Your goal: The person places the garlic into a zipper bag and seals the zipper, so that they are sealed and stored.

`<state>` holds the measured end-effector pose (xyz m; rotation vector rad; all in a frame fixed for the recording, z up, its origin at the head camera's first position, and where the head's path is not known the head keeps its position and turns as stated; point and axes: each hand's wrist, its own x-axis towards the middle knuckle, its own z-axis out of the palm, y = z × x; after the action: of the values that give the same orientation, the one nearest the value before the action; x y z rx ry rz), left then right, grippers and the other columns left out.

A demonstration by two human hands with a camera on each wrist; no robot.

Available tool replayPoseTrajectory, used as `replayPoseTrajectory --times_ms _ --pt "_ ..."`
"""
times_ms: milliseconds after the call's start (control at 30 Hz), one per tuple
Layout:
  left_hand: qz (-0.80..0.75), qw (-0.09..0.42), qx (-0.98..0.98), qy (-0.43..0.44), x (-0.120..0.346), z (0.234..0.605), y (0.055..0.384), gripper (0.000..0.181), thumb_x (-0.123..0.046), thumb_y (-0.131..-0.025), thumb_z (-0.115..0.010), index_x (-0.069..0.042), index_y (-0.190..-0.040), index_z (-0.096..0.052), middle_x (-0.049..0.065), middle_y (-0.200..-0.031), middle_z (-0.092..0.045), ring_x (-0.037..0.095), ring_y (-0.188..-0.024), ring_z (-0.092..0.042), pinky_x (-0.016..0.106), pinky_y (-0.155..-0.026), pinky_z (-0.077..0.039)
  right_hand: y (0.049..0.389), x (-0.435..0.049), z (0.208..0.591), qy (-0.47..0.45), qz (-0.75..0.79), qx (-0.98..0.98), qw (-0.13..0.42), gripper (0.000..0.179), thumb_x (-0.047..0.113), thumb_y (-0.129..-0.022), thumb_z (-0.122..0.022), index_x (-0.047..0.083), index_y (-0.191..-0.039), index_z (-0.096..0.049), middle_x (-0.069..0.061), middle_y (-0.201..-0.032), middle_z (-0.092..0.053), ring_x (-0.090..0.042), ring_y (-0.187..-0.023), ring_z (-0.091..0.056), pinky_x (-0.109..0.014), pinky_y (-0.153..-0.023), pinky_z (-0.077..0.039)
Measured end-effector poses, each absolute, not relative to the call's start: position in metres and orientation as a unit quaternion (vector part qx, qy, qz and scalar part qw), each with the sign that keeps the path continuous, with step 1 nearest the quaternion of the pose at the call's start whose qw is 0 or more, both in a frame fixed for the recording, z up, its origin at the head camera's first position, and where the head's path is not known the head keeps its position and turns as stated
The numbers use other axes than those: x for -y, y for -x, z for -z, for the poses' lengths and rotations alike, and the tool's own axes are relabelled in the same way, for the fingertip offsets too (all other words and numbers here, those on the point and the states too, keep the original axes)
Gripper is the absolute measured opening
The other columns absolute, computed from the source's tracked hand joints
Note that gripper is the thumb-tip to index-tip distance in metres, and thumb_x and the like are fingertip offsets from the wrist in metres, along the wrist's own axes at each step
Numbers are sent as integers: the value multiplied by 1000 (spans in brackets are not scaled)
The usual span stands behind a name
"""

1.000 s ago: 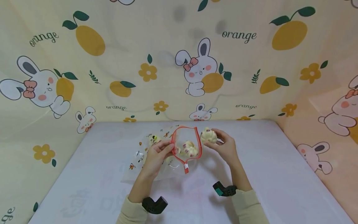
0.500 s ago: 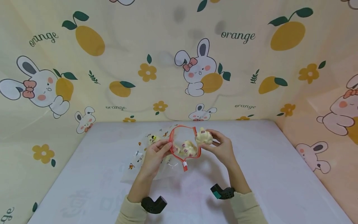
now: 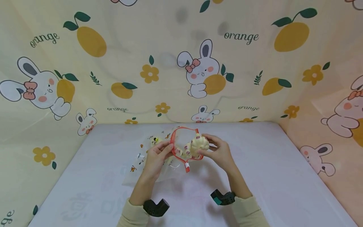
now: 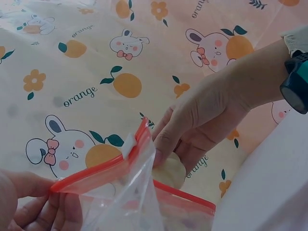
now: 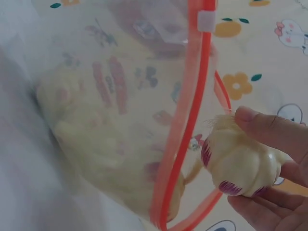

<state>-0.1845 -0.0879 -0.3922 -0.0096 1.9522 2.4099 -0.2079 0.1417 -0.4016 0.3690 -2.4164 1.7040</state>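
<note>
Currently, the left hand [image 3: 155, 157] pinches a clear, figure-printed zip bag [image 5: 194, 101] by its red rim, mouth spread wide, the bag's far portion lying on the white bench [image 3: 99, 176]. The right hand [image 3: 222, 154] holds a cream, purple-marked garlic bulb [image 3: 199, 142] between thumb and fingers at that mouth; whether it is past the rim, I cannot tell. Similar bulbs [image 5: 96, 134] show through the bag's film.
</note>
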Motion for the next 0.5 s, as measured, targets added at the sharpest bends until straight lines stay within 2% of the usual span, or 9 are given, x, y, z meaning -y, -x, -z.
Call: replayPoseTrajectory --times_ms 133,233,333,500 --pt "-780 21 -626 1 88 392 184 29 -5 -95 -55 7 -122 -59 -7 -81 -68 8 -77 -67 18 -80 -58 207 -137 404 -142 -572 804 79 59 4 -71 -83 3 -125 -62 -18 -120 -61 -23 -109 -61 -31 -90 -58" --pt "-779 17 -627 1 88 393 185 28 -6 -95 -56 7 -120 -59 -7 -81 -68 10 -78 -68 18 -80 -58 207 -134 405 -151 -573 801 80 58 6 -70 -84 4 -125 -62 -17 -117 -60 -29 -110 -61 -32 -90 -58" --pt "-776 12 -631 1 87 393 185 28 -6 -95 -57 8 -120 -60 -8 -80 -68 11 -79 -68 17 -79 -58 207 -131 406 -153 -571 802 82 59 7 -70 -84 4 -125 -62 -16 -116 -61 -27 -109 -61 -29 -89 -58" --pt "-777 15 -629 5 87 393 186 29 -5 -95 -57 9 -120 -59 -9 -80 -68 10 -78 -68 17 -78 -58 205 -128 406 -151 -558 812 77 64 8 -69 -85 4 -128 -60 -15 -118 -63 -14 -102 -59 -19 -82 -57"
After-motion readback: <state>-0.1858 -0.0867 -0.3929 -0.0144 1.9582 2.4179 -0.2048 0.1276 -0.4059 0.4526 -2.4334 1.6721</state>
